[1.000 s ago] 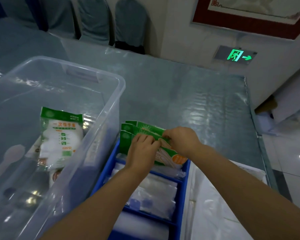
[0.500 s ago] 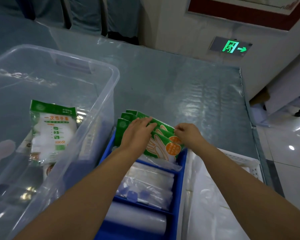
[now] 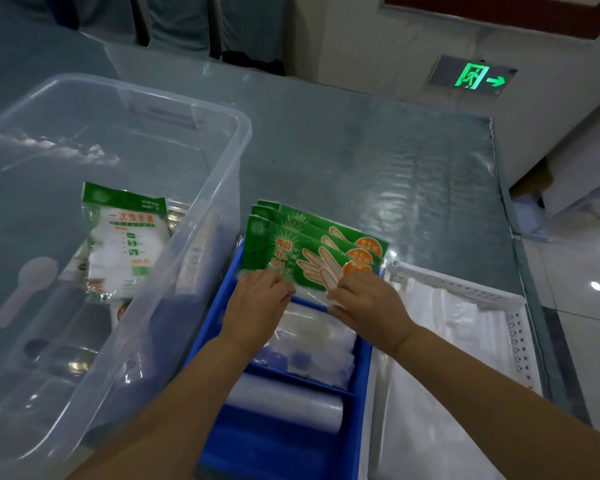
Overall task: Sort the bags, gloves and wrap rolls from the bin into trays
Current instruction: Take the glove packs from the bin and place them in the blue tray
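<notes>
Both hands at a fanned stack of green glove packs in the far compartment of a blue tray.

The left hand (image 3: 257, 299) and right hand (image 3: 362, 299) each pinch the near edge of the top glove pack (image 3: 312, 261), fingers curled onto its clear lower margin. The packs are green with orange hand drawings and orange round badges; their Chinese print is too skewed to read. They lean against the far end of the blue tray (image 3: 362, 368), whose middle compartment holds clear bags (image 3: 319, 344) and whose near one holds a wrap roll (image 3: 284, 405). In the clear bin (image 3: 201, 109) to the left lies another glove pack (image 3: 125, 237) printed "一次性手套" and "100只". A white tray (image 3: 465, 289) stands just right of the blue one. A green exit sign (image 3: 478, 77) glows on the wall.
</notes>
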A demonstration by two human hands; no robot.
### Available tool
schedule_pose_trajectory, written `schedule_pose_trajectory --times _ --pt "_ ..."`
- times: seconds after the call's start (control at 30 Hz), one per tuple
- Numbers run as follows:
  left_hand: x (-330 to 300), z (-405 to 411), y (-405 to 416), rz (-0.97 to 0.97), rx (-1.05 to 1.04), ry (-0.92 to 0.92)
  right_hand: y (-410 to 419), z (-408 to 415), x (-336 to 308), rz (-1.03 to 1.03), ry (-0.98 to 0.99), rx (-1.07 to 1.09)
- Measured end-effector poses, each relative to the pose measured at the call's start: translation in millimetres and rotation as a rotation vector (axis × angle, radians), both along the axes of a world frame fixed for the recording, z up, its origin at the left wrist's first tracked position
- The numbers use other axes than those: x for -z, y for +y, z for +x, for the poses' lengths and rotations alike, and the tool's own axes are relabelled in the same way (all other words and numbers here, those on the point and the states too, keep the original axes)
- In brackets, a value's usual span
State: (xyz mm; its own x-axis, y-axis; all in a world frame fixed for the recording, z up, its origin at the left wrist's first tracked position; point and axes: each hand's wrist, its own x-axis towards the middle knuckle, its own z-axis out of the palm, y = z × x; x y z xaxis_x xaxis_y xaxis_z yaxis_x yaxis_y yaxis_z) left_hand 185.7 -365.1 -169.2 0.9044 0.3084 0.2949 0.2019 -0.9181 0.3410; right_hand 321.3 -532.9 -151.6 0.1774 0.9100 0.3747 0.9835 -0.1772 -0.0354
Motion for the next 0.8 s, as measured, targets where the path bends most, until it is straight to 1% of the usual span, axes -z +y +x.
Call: schedule_pose_trajectory --times 0.07,0.17,0.2,0.27,0.3,0.4,0.43,0.5,0.6,0.7,0.8 --pt "2 0 2 0.026 0.012 0.099 -4 -2 11 -0.170 -0.036 0.031" --pt "1 0 7 0.010 -0.057 0.264 -1 -4 9 -0.426 -0.016 0.162" --pt "1 -1 8 0.021 -0.068 0.298 1 -7 3 -0.513 0.020 0.185" --pt "1 -5 10 0.064 -0.077 0.360 3 -13 -1 -0.613 0.091 0.234" --pt "-1 -7 9 0.084 -0.084 0.389 2 -15 -2 -0.624 0.093 0.250" --pt "-18 -10 2 0.088 -0.160 0.428 0 -23 -9 -0.472 0.049 0.304" --pt "-29 -11 -2 0.094 -0.185 0.422 1 -25 -14 -0.457 0.032 0.316" --pt "-56 -14 -10 0.129 -0.192 0.396 4 -28 -26 -0.350 -0.046 0.317" --pt "-103 -23 -17 0.173 -0.172 0.326 17 -37 -56 -0.164 0.002 0.277" --pt "-146 -31 -13 0.200 -0.179 0.265 37 -49 -84 0.078 0.067 0.244" --pt "-176 -51 8 0.242 -0.196 0.205 63 -72 -113 0.233 0.053 0.196"
